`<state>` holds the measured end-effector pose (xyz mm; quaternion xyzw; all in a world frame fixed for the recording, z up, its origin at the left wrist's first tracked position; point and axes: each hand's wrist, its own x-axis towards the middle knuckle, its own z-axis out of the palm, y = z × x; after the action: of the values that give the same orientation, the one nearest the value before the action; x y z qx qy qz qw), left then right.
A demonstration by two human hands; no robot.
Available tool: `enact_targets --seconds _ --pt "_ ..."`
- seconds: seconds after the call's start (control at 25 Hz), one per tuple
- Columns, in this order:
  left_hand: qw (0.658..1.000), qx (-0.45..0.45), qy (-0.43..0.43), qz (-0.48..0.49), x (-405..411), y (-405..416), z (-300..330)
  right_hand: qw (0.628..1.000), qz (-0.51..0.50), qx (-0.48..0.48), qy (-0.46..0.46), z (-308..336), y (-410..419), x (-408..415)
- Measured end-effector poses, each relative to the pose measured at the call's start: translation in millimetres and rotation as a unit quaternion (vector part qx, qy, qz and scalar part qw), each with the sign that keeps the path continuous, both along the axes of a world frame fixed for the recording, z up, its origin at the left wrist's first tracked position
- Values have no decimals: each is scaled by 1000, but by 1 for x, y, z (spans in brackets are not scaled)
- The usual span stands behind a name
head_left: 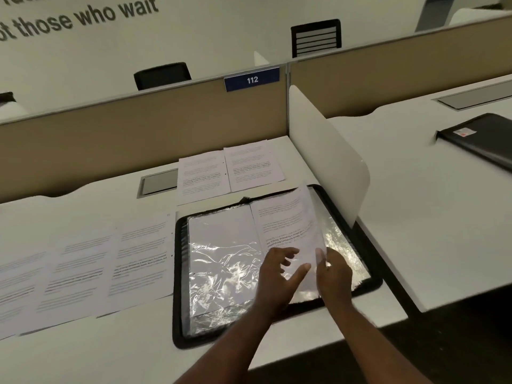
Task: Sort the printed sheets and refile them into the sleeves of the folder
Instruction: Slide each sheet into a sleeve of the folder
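A black zip folder (371,278) lies open on the desk, its clear crinkled sleeves (221,267) showing. On its right half a printed sheet (288,217) stands tilted up. My right hand (333,275) pinches the sheet's lower right edge together with the sleeve. My left hand (279,278) hovers just left of it, fingers spread, over the sheet's bottom. Three printed sheets (83,264) lie in a row left of the folder. Two more sheets (230,170) lie side by side behind it.
A white curved divider (327,151) rises right of the folder. A tan partition (138,117) with a blue "112" label closes the back. A grey cable hatch (159,182) sits in the desk. A second black folder (482,139) lies on the neighbouring desk.
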<state>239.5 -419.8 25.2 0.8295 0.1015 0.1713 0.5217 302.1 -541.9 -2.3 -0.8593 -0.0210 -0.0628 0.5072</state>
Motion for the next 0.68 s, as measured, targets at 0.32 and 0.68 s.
enact_targets --seconds 0.32,0.68 --pt "986 -128 41 102 -19 67 22 977 153 -26 -150 36 65 -53" --pt "955 -99 21 278 -68 218 6 818 475 -257 -197 30 127 -79"
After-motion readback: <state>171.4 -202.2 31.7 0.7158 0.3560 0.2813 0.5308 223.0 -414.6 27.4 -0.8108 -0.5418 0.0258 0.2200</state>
